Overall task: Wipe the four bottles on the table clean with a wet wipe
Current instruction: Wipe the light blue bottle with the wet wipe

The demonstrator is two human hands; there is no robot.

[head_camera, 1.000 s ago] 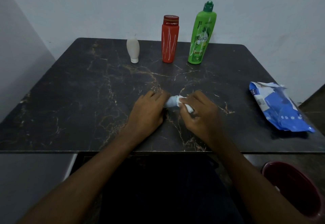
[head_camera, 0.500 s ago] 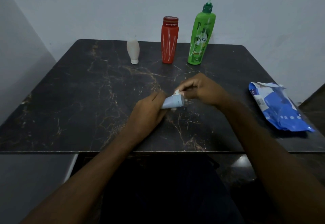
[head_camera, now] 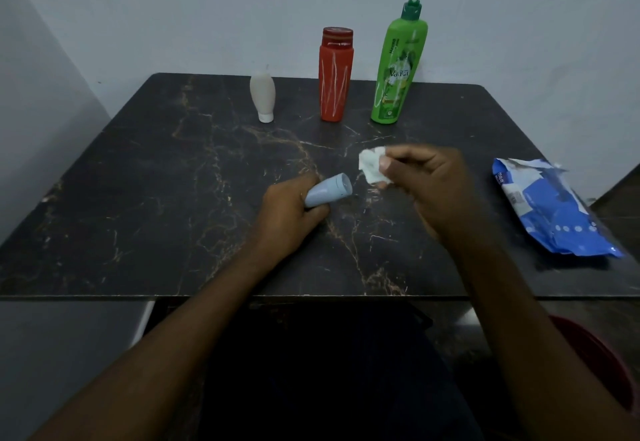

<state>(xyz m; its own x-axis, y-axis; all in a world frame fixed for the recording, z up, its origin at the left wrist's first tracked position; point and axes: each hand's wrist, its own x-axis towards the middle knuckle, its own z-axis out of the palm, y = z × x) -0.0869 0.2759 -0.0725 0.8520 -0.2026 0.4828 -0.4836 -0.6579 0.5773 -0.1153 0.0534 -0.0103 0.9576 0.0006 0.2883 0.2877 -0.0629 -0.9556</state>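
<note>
Head view: left hand (head_camera: 287,214) grips a tapered pale-blue bottle (head_camera: 329,193), right hand (head_camera: 431,186) pinches a crumpled white wipe (head_camera: 370,167).

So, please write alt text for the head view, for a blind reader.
The left hand grips a light-blue bottle at a marble table; the right hand pinches a wet wipe beside it. A white bottle, red bottle and green pump bottle stand behind; a blue wipe pack lies at right.

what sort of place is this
Most likely a plain room in a home, not a workshop or lab: a dark marble-patterned table set against bare painted walls, everyday toiletry bottles such as the green pump bottle, and a blue wet-wipe pack.
</note>
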